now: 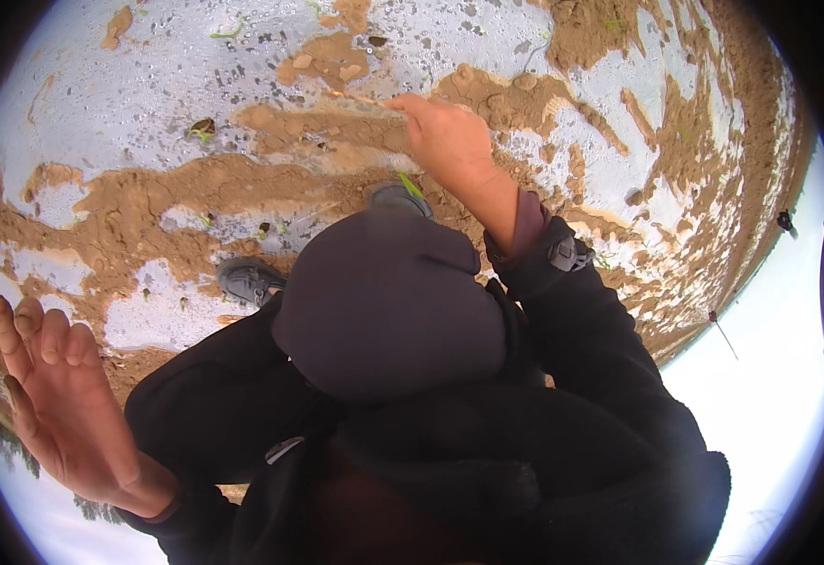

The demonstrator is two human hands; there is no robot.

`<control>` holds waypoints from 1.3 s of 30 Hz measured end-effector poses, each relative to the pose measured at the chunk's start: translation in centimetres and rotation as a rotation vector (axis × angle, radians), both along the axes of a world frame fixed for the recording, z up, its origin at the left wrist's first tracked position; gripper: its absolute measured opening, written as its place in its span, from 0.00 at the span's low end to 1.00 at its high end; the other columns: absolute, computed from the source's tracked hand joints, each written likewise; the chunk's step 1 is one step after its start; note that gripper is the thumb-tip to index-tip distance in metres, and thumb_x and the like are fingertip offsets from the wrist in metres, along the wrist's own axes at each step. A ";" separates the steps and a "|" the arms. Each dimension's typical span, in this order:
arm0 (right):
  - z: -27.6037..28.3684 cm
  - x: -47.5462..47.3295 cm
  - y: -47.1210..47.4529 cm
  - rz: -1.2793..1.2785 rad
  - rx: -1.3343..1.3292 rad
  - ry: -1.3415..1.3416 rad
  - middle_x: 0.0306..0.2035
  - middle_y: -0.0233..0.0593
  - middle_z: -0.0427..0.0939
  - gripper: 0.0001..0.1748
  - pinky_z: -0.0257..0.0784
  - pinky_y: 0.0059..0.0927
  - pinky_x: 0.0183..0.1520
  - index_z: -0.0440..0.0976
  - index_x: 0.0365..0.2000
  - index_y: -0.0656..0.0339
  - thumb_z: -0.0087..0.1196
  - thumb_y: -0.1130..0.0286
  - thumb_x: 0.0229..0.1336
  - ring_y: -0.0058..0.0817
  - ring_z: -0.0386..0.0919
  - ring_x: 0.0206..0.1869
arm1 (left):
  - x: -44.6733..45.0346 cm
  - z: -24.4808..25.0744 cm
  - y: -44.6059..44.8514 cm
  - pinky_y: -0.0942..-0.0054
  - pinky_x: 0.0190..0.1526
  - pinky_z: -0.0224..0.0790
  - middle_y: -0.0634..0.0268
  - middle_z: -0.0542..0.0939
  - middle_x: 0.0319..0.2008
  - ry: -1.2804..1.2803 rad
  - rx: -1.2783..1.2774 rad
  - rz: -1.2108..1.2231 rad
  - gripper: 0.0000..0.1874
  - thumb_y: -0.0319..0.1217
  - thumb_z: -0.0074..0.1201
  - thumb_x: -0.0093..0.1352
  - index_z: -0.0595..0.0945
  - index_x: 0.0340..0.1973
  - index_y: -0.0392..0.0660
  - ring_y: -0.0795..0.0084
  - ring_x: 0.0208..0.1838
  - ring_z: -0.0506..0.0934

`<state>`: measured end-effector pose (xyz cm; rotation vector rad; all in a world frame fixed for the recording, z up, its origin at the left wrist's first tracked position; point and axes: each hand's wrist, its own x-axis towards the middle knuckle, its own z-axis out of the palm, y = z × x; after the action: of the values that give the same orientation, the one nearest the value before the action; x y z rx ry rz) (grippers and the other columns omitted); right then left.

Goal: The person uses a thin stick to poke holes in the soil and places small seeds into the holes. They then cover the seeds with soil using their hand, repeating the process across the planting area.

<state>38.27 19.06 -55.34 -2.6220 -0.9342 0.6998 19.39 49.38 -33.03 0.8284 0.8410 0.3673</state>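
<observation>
My right hand (454,141) is closed around one end of a thin wooden stick (357,97). The stick points left, low over plastic mulch film (150,78) beaded with droplets and partly covered by brown soil (278,131). Left of the stick's tip, a small green seedling (203,133) shows at a dark hole in the film. My left hand (76,409) is raised at the lower left, palm showing, fingers slightly bent and holding nothing. Its fingertips look soiled.
My dark shoes (248,279) stand on the soil and film between rows of small plants. Another green shoot (227,32) lies farther ahead. A green leaf (410,185) rises by my other shoe (399,198). Cracked soil ridges (595,35) stretch to the right.
</observation>
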 end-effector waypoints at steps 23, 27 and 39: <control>0.6 6.1 0.1 0.210 -0.237 -0.094 0.27 0.39 0.80 0.14 0.73 0.42 0.32 0.76 0.42 0.45 0.45 0.69 0.57 0.40 0.79 0.31 | 0.5 0.7 -1.0 0.71 0.50 0.55 0.60 0.59 0.48 -0.012 -0.005 -0.009 0.36 0.27 0.52 0.65 0.53 0.64 0.29 0.72 0.44 0.61; -0.1 6.2 -1.0 0.107 -0.166 0.051 0.26 0.40 0.79 0.14 0.73 0.42 0.33 0.77 0.41 0.43 0.45 0.67 0.57 0.41 0.79 0.31 | -0.4 0.6 -0.9 0.72 0.50 0.55 0.60 0.59 0.48 0.002 0.001 -0.012 0.36 0.28 0.52 0.66 0.53 0.64 0.30 0.73 0.44 0.61; -3.2 3.0 -2.3 -0.576 0.299 0.417 0.25 0.41 0.77 0.14 0.68 0.41 0.33 0.77 0.41 0.47 0.46 0.70 0.55 0.39 0.76 0.30 | 4.8 -0.5 -2.7 0.73 0.40 0.59 0.65 0.70 0.34 0.139 -0.071 -0.024 0.13 0.33 0.46 0.68 0.69 0.45 0.40 0.72 0.37 0.68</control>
<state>41.24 16.72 -58.56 -2.1858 -0.1328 0.8210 24.16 46.71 -33.52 0.8043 0.9672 0.2592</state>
